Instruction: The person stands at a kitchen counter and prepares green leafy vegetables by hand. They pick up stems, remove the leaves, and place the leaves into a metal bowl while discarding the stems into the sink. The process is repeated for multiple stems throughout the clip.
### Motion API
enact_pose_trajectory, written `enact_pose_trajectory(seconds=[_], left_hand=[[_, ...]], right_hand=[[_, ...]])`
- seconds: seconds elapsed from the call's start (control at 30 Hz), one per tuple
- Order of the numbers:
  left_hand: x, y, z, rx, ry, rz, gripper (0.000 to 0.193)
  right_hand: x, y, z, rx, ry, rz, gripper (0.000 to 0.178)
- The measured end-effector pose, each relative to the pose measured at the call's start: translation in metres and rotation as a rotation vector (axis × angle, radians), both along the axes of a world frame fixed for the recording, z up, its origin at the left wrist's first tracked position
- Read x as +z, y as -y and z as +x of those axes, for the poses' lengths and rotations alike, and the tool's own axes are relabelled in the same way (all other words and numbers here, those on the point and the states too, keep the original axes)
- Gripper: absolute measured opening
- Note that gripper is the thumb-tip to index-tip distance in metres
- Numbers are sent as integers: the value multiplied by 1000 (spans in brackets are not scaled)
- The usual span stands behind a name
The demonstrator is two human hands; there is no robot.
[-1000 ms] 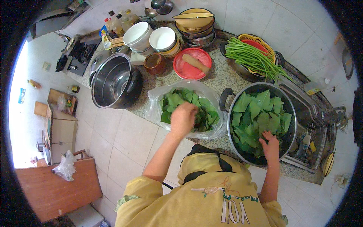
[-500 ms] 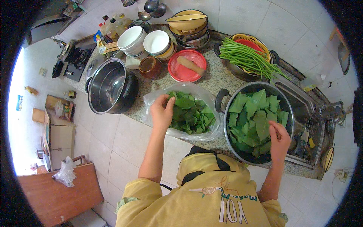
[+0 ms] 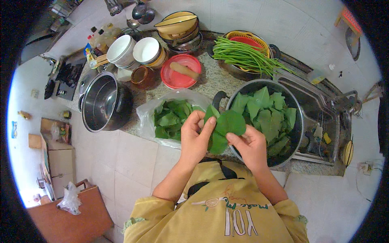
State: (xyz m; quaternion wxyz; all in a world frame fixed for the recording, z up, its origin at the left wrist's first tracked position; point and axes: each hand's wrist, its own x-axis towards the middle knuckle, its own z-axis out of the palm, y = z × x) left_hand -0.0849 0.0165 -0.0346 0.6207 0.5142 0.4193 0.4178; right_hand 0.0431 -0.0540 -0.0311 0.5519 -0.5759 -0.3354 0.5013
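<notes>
Several broad green leaves (image 3: 227,123) are held between my two hands, in front of the gap between a bag and a pot. My left hand (image 3: 195,135) pinches them on one side with thumb and fingers. On the other side, my right hand (image 3: 250,148) grips their lower right edge. To the left lies a clear plastic bag (image 3: 145,115), its mouth spread around a heap of green leaves (image 3: 168,118). At the right stands a large dark pot (image 3: 299,135) with more leaves (image 3: 269,117) piled inside.
A deep metal pot (image 3: 106,101) stands at the counter's left. Behind the bag are a red basket (image 3: 178,84) with a wooden stick (image 3: 184,70), a brown jar (image 3: 142,77) and white bowls (image 3: 146,49). Long green beans (image 3: 247,56) lie near the sink (image 3: 333,121).
My left hand has lifted leaves out of the bag and moved right. My right hand has come left from over the pot and taken hold of them too. The view has shifted slightly.
</notes>
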Motion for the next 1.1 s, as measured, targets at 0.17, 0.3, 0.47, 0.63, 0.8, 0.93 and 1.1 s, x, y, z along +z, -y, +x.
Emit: enact_pose_trajectory(seconds=[0.17, 0.3, 0.47, 0.63, 0.8, 0.93, 1.1], left_hand=[[-3, 10, 5, -40, 335, -117, 4], [-8, 13, 6, -88, 374, -132, 12], [-7, 17, 11, -79, 408, -139, 12], [-2, 19, 10, -37, 158, -61, 9], [-9, 23, 19, -122, 13, 108, 33], [-8, 29, 22, -258, -66, 218, 43], [-24, 31, 27, -148, -236, 430, 19]], right_hand=[[0, 7, 12, -118, -65, 17, 17], [-4, 10, 13, -194, -200, 25, 17], [-4, 14, 18, -199, -283, 19, 16], [8, 11, 13, -225, -47, -31, 14], [-10, 29, 33, -201, 406, -179, 17], [-11, 30, 37, -80, 515, 121, 17], [-16, 34, 18, -220, 423, 44, 7]])
